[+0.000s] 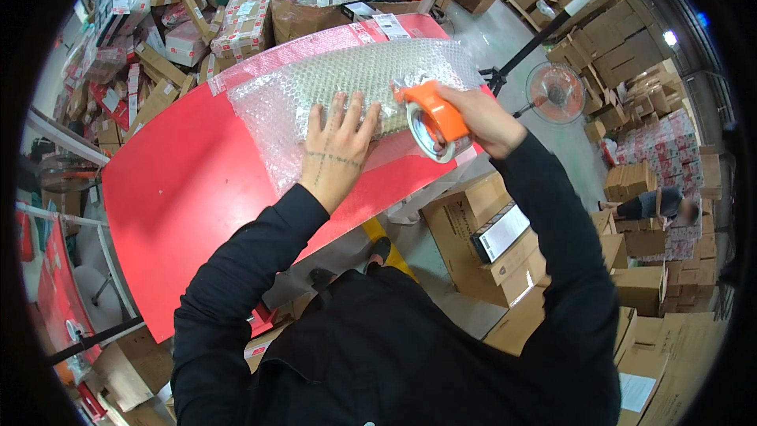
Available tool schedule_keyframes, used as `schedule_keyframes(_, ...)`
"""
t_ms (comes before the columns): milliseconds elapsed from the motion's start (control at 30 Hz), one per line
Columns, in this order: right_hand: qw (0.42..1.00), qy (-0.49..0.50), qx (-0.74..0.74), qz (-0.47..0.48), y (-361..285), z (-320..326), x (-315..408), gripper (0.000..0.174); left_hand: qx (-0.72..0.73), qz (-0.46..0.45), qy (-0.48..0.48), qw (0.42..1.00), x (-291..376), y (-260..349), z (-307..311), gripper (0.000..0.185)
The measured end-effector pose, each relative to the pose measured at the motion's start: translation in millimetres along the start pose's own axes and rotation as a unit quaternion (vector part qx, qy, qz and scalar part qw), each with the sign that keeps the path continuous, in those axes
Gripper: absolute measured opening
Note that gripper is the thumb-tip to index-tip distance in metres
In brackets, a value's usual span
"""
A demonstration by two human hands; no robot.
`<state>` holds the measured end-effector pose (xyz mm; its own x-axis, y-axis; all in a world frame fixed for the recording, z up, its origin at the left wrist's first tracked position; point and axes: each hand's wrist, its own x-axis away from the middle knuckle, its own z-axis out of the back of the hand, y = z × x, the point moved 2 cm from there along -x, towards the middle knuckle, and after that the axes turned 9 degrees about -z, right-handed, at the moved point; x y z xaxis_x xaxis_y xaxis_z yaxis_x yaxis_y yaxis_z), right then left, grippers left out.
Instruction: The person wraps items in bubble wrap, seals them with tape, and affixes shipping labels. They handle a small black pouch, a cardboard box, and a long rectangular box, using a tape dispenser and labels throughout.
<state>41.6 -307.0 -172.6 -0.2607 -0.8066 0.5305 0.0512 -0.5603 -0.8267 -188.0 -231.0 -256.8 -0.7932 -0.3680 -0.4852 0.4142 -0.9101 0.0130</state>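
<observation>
An item wrapped in clear bubble wrap (349,71) lies along the far side of the red table (189,201). My left hand (338,151) rests flat on the wrap with its fingers spread. Gripped in my right hand (482,121) is an orange tape dispenser (434,107) with a roll of clear tape, held against the right part of the wrapped item. A loose flap of wrap reaches toward me, left of my left hand. Pink bubble wrap (266,65) and a white label (391,26) show at the table's far edge. What the wrap holds is hard to make out.
A large heap of parcels (242,23) stands beyond the table. To the right are an open carton (467,231) holding a dark box with a white label (502,234), a black pole (541,29) and a fan (556,93). Farther right, a person (659,204) is near stacked cartons.
</observation>
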Motion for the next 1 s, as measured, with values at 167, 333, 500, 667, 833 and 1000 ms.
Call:
schedule_keyframes(167, 0.992, -0.058, 0.033, -0.106, -23, 6, -2, 0.047, 0.029, 0.029, -0.026, 0.999, -29, -16, 1, 0.114)
schedule_keyframes(333, 0.999, -0.016, 0.017, -0.028, 4, 5, 17, 0.05, 0.018, 0.049, -0.067, 0.996, -34, -26, -12, 0.112)
schedule_keyframes(500, 0.99, 0.08, -0.12, -0.002, 129, -24, 34, 0.055, 0.025, 0.04, -0.08, 0.996, -40, -27, -15, 0.109)
schedule_keyframes(667, 0.971, 0.078, -0.15, -0.17, 314, -85, 34, 0.049, -0.005, 0.044, -0.105, 0.993, -58, -52, -16, 0.102)
schedule_keyframes(833, 0.977, 0.087, -0.138, 0.139, 132, -48, 66, 0.043, -0.03, 0.03, -0.091, 0.995, -48, -23, -12, 0.106)
schedule_keyframes(1000, 0.977, 0.014, -0.052, 0.207, 7, -1, 19, 0.048, 0.02, 0.058, -0.023, 0.998, -41, -13, -12, 0.12)
